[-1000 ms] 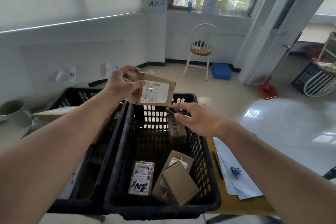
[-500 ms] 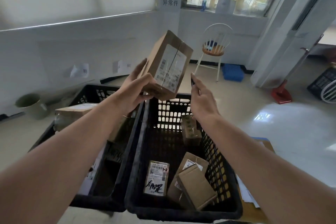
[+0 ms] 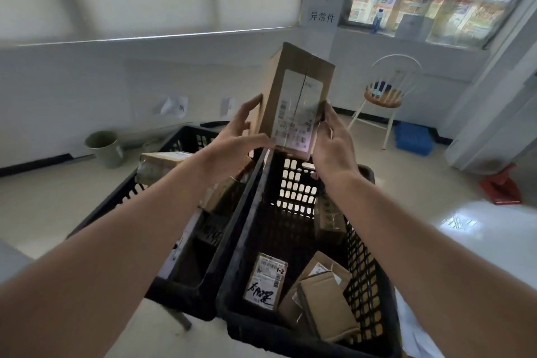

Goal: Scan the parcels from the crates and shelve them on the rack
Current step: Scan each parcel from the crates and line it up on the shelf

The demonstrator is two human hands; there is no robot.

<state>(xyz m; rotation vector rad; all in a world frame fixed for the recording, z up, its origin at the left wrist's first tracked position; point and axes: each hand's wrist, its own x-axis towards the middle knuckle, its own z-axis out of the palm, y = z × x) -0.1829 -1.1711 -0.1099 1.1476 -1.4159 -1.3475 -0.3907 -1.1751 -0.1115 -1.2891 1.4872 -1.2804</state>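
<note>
I hold a tall cardboard parcel [image 3: 293, 87] upright above the crates, its white shipping label facing me. My left hand [image 3: 238, 139] grips its lower left side. My right hand [image 3: 334, 145] presses against the lower right edge, fingers curled on a small dark object that is mostly hidden. Below sits the right black crate [image 3: 247, 227] with a labelled parcel [image 3: 266, 280], a brown parcel [image 3: 325, 302] and one leaning on the right wall [image 3: 329, 218]. The left black crate [image 3: 116, 203] holds a larger taped parcel [image 3: 162, 163].
A green bucket [image 3: 104, 148] stands by the left wall. A white chair [image 3: 383, 96], a blue floor crate [image 3: 412, 139] and a red object [image 3: 499, 186] are beyond the crates. White papers [image 3: 412, 331] lie right of the crate.
The parcel rose from just above the crate rim and turned upright with its label toward me. My right hand came up from over the crate to the parcel's right edge.
</note>
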